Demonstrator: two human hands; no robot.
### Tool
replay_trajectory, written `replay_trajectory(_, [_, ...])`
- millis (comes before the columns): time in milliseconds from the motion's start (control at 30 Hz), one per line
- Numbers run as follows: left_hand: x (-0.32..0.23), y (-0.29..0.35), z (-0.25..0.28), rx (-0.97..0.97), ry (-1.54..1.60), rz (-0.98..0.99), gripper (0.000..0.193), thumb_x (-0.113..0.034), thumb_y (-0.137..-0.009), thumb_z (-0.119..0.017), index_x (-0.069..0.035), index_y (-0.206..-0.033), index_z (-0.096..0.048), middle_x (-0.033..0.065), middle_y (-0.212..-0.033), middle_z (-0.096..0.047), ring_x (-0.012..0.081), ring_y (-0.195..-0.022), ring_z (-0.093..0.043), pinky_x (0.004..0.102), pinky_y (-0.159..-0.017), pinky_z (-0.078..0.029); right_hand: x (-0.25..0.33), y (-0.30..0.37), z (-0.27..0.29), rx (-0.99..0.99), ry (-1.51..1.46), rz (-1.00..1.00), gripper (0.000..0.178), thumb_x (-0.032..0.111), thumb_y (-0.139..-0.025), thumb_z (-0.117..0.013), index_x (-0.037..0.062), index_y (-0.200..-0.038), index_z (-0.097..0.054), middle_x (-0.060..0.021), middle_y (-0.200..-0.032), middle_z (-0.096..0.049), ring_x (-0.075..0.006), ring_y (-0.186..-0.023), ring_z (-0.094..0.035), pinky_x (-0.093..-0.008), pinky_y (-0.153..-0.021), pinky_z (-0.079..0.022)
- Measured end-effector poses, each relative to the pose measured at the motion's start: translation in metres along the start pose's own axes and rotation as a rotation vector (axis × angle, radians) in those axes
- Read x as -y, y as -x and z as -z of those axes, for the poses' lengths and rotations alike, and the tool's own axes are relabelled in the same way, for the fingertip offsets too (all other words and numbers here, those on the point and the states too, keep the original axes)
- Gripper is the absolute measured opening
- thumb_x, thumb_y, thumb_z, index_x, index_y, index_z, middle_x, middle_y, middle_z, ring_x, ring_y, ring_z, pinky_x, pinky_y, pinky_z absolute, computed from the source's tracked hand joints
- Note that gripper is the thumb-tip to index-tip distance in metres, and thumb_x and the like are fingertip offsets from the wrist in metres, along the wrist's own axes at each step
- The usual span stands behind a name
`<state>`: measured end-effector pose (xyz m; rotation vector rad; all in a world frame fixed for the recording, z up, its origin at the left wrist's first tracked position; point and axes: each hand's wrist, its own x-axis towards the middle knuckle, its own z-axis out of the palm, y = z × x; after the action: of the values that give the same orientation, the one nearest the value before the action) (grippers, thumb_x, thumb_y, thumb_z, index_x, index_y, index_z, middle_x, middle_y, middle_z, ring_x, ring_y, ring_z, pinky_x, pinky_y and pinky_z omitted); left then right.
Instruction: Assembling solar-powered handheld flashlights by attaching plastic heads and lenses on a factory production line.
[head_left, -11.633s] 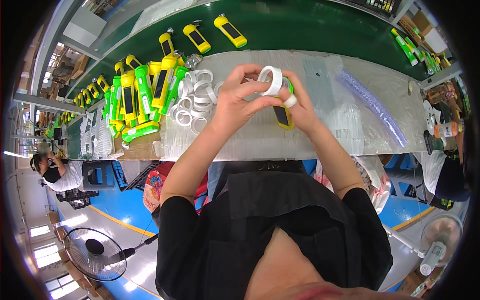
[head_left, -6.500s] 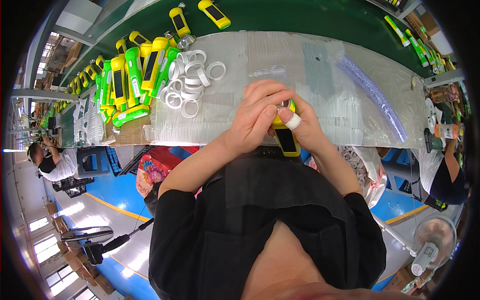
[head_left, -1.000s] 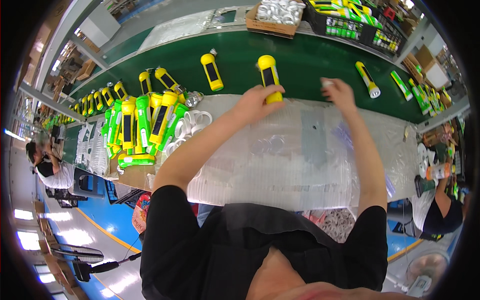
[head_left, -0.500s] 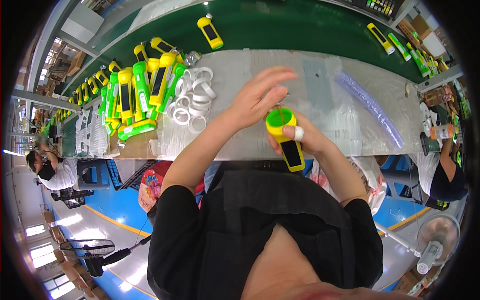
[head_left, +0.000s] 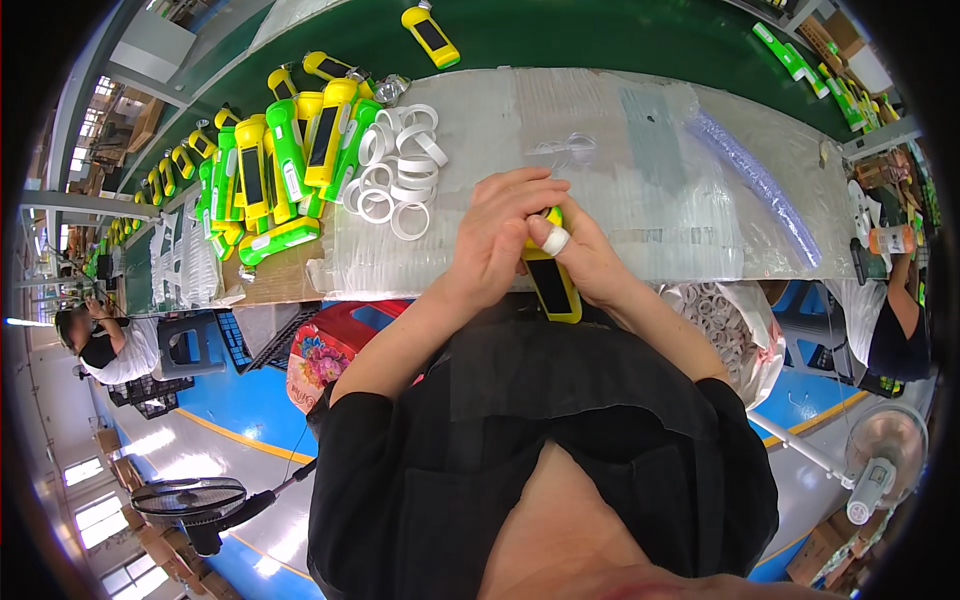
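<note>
My right hand [head_left: 592, 262] is wrapped round a yellow flashlight [head_left: 553, 285] with a dark panel on its side. A white band [head_left: 556, 240] circles that hand's thumb. My left hand [head_left: 497, 232] is closed over the flashlight's upper end, its fingers overlapping my right hand. That end is mostly hidden under the palms. To the left lies a heap of white rings [head_left: 409, 180], beside a pile of yellow and green flashlights [head_left: 287, 165].
A single flashlight [head_left: 431, 38] lies on the green belt [head_left: 590, 35] beyond the plastic-covered table [head_left: 480, 130]. A bluish plastic roll [head_left: 757, 186] stretches across the right side. Below the table edge hangs a bag of white rings [head_left: 725, 325]. Co-workers sit at far left and right.
My left hand has come down from above the flashlight onto its open green end, where thin wires showed. Both hands are now together, nearer my body. The view has shifted slightly.
</note>
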<state>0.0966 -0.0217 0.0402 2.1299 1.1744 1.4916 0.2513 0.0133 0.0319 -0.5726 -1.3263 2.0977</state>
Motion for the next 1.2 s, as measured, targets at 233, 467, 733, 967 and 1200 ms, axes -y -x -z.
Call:
replay_trajectory(233, [0.057, -0.011, -0.022, -0.118, 0.008, 0.247, 0.039, -0.024, -0.094, -0.057, 0.000, -0.125, -0.058, 0.0161, -0.132, -0.056, 0.0354, -0.121, -0.051, 0.0425, -0.102, -0.036, 0.010, 0.003, 0.025, -0.298, -0.068, 0.091, 0.044, 0.038, -0.098, -0.053, 0.0067, -0.129, -0.048, -0.0114, -0.083, -0.059, -0.0171, -0.069, -0.059, -0.0286, -0.063, -0.047])
replay_trajectory(467, [0.098, -0.007, -0.023, 0.108, -0.417, 0.207, 0.048, -0.025, -0.080, -0.073, -0.004, -0.121, -0.061, 0.0140, -0.119, -0.059, 0.0310, -0.111, -0.053, 0.0418, -0.092, -0.043, 0.015, 0.013, 0.036, -0.290, -0.030, 0.102, 0.049, 0.042, -0.096, -0.056, 0.0057, -0.128, -0.049, -0.0121, -0.084, -0.059, -0.0174, -0.068, -0.058, -0.0287, -0.063, -0.047])
replay_trajectory(733, [0.014, -0.013, 0.009, 0.064, -0.067, 0.077, 0.040, -0.017, -0.092, -0.058, -0.007, -0.130, -0.059, 0.0142, -0.111, -0.055, 0.0311, -0.104, -0.050, 0.0396, -0.090, -0.041, 0.015, -0.001, 0.020, -0.079, -0.034, 0.035, 0.044, 0.031, -0.096, -0.061, 0.0021, -0.126, -0.049, -0.0099, -0.088, -0.062, -0.0153, -0.071, -0.059, -0.0283, -0.065, -0.048])
replay_trajectory(967, [0.009, 0.006, 0.021, 0.033, -0.079, 0.038, 0.042, -0.024, -0.100, -0.041, 0.002, -0.128, -0.059, 0.0160, -0.118, -0.053, 0.0299, -0.111, -0.049, 0.0382, -0.096, -0.039, 0.018, -0.008, 0.003, 0.018, 0.047, -0.007, 0.041, 0.027, -0.095, -0.062, 0.0007, -0.124, -0.049, -0.0085, -0.095, -0.061, -0.0141, -0.079, -0.061, -0.0285, -0.067, -0.052])
replay_trajectory(1200, [0.015, 0.013, 0.013, -0.061, 0.000, -0.012, 0.033, -0.017, -0.093, -0.045, 0.000, -0.114, -0.064, 0.0157, -0.115, -0.056, 0.0314, -0.108, -0.051, 0.0400, -0.094, -0.039, 0.009, -0.014, -0.004, 0.091, 0.061, -0.024, 0.040, 0.029, -0.098, -0.057, 0.0046, -0.127, -0.047, -0.0087, -0.102, -0.057, -0.0155, -0.079, -0.060, -0.0286, -0.068, -0.051])
